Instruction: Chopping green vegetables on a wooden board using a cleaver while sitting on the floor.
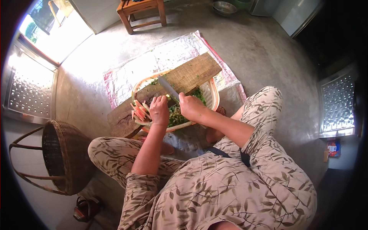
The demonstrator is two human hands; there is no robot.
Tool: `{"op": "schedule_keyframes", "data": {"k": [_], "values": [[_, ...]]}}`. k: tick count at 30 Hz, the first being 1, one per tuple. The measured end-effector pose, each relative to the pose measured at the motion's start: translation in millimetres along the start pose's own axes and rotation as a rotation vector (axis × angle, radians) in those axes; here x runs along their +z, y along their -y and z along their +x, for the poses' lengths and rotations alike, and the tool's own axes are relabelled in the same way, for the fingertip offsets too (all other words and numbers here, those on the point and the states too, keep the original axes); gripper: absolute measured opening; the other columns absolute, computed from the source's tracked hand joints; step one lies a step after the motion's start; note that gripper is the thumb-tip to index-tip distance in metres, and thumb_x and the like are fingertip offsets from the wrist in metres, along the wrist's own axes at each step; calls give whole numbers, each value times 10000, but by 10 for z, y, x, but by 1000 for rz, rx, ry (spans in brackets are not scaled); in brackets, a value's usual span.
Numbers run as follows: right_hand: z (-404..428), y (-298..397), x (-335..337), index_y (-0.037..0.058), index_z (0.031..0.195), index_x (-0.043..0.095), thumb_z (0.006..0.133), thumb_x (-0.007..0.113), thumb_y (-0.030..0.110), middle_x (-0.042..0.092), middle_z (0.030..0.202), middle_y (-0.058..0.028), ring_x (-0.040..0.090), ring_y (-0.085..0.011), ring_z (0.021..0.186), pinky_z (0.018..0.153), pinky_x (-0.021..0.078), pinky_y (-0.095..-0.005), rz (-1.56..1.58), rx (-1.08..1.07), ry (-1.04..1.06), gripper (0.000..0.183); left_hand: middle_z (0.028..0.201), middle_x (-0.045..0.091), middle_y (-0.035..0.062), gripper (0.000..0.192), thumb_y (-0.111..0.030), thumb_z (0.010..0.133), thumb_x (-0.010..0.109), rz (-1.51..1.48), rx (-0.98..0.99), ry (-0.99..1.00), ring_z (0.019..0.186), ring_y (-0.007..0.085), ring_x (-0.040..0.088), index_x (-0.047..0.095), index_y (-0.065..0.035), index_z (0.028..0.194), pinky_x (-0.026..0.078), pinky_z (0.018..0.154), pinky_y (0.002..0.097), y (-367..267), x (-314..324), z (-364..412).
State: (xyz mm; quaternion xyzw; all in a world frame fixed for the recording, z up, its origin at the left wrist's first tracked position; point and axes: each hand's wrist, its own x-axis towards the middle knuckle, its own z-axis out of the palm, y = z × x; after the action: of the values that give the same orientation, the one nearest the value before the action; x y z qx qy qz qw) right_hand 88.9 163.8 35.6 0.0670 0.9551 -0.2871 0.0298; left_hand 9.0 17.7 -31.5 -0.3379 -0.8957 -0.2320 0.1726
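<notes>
My right hand (191, 107) grips the handle of a kitchen knife (167, 87), whose broad grey blade points up and left over a long wooden board (198, 70). Curled close to the blade, my left hand (159, 111) holds a small pale green piece (168, 97) at its fingertips, mostly hidden by the fingers. Beside that hand lies a pile of pink and pale green strips (140, 112), apparently watermelon rind. The board rests slantwise across an oval plastic basket (214, 95) with an orange rim. Chopped greens and pale bits (176, 115) fill the basket below my hands.
A woven sack sheet (172, 54) is spread under the basket on the concrete floor (253, 51). To the left a wicker basket (70, 156) with a tall handle lies tipped. A wooden stool (141, 13) and a metal basin (224, 8) stand beyond.
</notes>
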Motion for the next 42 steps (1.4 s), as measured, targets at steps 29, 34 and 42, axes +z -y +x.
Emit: {"op": "schedule_keyframes", "data": {"k": [29, 34, 42], "values": [[-68, 76, -103, -70, 936, 476, 801, 511, 32, 647, 753, -295, 670, -427, 759, 688, 548, -468, -42, -1, 88, 173, 792, 615, 93, 26, -38, 792, 553, -6, -12, 15, 805, 288, 598, 549, -64, 792, 494, 696, 394, 20, 6, 3], [-49, 50, -98, -75, 936, 485, 807, 511, 36, 649, 769, -297, 671, -425, 779, 699, 547, -466, -31, 1, 100, 172, 790, 614, 90, 28, -48, 790, 563, -19, -20, 9, 805, 285, 597, 546, -67, 779, 492, 692, 393, 16, -3, 0], [322, 35, 261, -66, 951, 457, 786, 531, 27, 639, 774, -310, 664, -436, 778, 691, 541, -484, 22, 28, -39, 203, 790, 614, 90, 27, -39, 791, 569, -75, 4, -28, 798, 282, 599, 559, -62, 781, 493, 689, 393, 7, 42, 0]]}}
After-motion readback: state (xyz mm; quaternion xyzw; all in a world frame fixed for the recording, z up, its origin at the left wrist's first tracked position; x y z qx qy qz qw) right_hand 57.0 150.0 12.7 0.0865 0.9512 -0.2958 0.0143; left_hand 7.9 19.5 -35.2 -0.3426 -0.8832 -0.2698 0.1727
